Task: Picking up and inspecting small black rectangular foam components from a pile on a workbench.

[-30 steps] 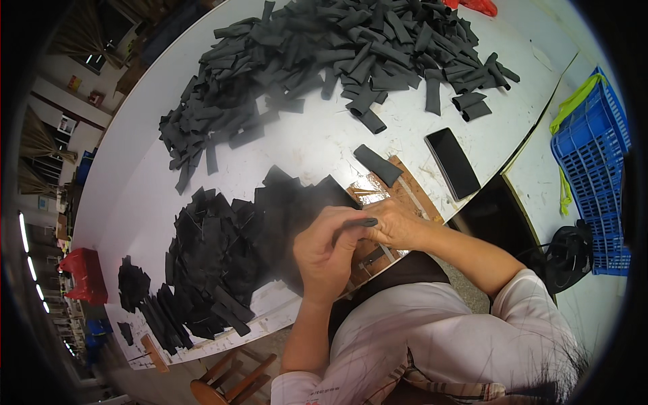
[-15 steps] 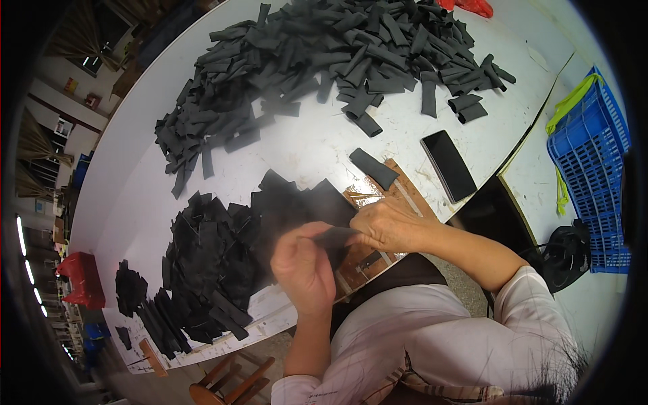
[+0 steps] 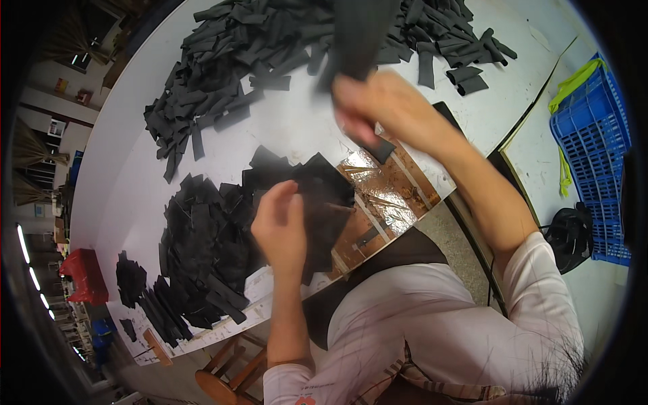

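My right hand (image 3: pixel 381 108) is raised over the white table (image 3: pixel 297 128), gripping a dark strip of black material (image 3: pixel 354 34) that is blurred by motion. My left hand (image 3: pixel 280 226) rests with curled fingers on a black folded piece (image 3: pixel 324 196) at the near table edge, beside a heap of black cut pieces (image 3: pixel 206 250). A larger pile of black strips (image 3: pixel 270 40) covers the far part of the table. Under the hands lies a brown, shiny taped work patch (image 3: pixel 388 196).
A blue plastic crate (image 3: pixel 594 148) with a yellow-green strap stands at the right. A black bag (image 3: pixel 570 233) lies on the floor below it. A red box (image 3: pixel 84 277) sits far left, and a wooden stool (image 3: pixel 226 374) stands under the near edge.
My right hand has left the work patch and swung up toward the far pile with a black strip. My left hand has moved left onto the black folded piece.
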A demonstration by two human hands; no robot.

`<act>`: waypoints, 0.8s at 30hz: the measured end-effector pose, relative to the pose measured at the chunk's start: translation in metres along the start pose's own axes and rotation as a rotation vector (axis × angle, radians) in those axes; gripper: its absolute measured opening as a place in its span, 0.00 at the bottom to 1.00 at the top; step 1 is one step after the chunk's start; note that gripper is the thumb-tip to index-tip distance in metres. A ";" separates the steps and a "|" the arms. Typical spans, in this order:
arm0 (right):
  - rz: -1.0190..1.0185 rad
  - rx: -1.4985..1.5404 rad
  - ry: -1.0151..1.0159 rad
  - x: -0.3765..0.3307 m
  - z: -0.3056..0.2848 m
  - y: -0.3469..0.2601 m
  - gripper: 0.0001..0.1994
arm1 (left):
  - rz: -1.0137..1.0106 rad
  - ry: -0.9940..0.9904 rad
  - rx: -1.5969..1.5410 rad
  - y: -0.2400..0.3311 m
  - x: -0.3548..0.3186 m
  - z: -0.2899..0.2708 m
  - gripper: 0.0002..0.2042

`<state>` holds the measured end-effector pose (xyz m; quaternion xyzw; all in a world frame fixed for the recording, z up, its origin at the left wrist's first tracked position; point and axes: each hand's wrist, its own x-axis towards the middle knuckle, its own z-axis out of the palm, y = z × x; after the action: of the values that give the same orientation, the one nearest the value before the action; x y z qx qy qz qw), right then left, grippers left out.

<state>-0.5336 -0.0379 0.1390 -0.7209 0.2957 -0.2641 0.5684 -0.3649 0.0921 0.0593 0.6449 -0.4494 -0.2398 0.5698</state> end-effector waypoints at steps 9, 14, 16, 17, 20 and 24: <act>0.165 -0.011 0.221 -0.063 0.037 0.085 0.19 | 0.267 -0.199 0.782 -0.033 -0.008 0.020 0.12; 0.230 0.026 0.035 -0.079 0.058 0.080 0.13 | 0.315 -0.175 0.846 -0.039 -0.004 0.019 0.08; 0.238 0.021 0.057 -0.080 0.062 0.078 0.17 | 0.336 -0.165 0.842 -0.034 -0.004 0.020 0.08; 0.238 0.023 0.053 -0.079 0.062 0.078 0.17 | 0.355 -0.149 0.841 -0.031 -0.005 0.020 0.07; 0.328 0.020 -0.005 -0.079 0.065 0.078 0.17 | 0.351 -0.131 0.886 -0.042 -0.003 0.021 0.06; 0.274 -0.033 -0.040 -0.083 0.071 0.081 0.16 | 0.295 -0.206 0.971 -0.054 0.000 0.021 0.04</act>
<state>-0.5501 0.0551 0.0406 -0.6881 0.3841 -0.1649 0.5931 -0.3657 0.0778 0.0026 0.7377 -0.6490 0.0171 0.1852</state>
